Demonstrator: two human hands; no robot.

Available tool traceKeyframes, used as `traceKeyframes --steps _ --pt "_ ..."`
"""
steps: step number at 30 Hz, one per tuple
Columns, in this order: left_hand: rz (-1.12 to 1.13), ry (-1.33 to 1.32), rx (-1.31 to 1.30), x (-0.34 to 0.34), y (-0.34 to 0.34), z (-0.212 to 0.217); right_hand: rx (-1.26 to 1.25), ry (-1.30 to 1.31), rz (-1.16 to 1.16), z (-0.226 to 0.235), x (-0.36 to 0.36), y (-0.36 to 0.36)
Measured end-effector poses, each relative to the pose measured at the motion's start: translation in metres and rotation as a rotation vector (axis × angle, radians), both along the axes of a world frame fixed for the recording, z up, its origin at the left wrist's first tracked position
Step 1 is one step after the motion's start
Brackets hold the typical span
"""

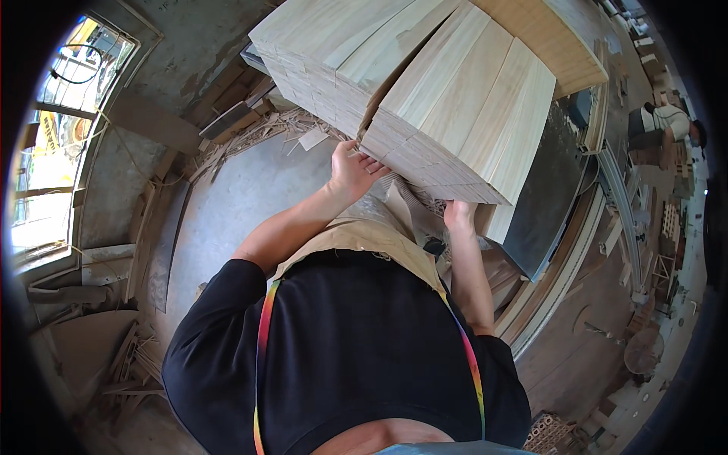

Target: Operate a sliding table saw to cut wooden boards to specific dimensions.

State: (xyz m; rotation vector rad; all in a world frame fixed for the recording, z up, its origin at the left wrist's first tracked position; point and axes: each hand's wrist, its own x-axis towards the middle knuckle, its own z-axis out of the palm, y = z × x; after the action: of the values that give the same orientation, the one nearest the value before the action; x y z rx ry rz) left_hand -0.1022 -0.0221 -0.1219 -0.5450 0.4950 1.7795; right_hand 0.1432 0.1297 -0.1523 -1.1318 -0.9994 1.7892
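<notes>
While the left hand [355, 168] grips the stack's [455, 114] near edge, the right hand [459, 214] cups its lower corner; hands apart, best lifted evenly, square.

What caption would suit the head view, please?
Both hands, left hand and right hand, grip a stack of pale wooden slats.

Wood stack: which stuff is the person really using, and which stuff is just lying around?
In use:
- stack of pale wood strips
- left hand, gripping the stack's near corner
- right hand, under the stack's lower edge

Just lying about:
- wood scraps on the floor beside the stack
- offcuts at lower left
- window
- another person, far right
</notes>
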Motion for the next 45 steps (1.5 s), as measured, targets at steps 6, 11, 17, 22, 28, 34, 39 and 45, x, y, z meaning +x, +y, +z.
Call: traceKeyframes --steps 6,11,17,22,28,34,39,45 --pt "-0.093 0.032 0.0 0.003 -0.003 -0.008 -0.002 0.028 -0.067 -0.015 0.012 0.003" --pt "-0.152 0.332 -0.026 -0.005 -0.004 -0.018 -0.013 -0.004 -0.108 -0.018 0.013 0.006" --pt "-0.251 0.366 0.049 -0.009 0.005 -0.02 -0.1 0.05 -0.113 0.001 0.003 0.003" --pt "-0.251 0.386 0.057 -0.005 0.002 -0.017 -0.057 0.01 -0.107 0.017 -0.007 -0.007" --pt "-0.271 0.333 0.068 0.003 -0.02 -0.022 -0.07 -0.014 -0.103 0.0 0.017 -0.018" --pt "-0.367 0.315 0.207 -0.001 -0.041 -0.04 -0.049 0.053 -0.144 0.015 0.018 -0.051" --pt "-0.5 0.345 0.331 -0.027 -0.048 -0.062 -0.184 0.096 -0.177 0.042 0.008 -0.066" --pt "-0.648 0.466 0.276 -0.058 -0.03 -0.071 -0.292 0.273 -0.182 0.026 0.02 -0.044"
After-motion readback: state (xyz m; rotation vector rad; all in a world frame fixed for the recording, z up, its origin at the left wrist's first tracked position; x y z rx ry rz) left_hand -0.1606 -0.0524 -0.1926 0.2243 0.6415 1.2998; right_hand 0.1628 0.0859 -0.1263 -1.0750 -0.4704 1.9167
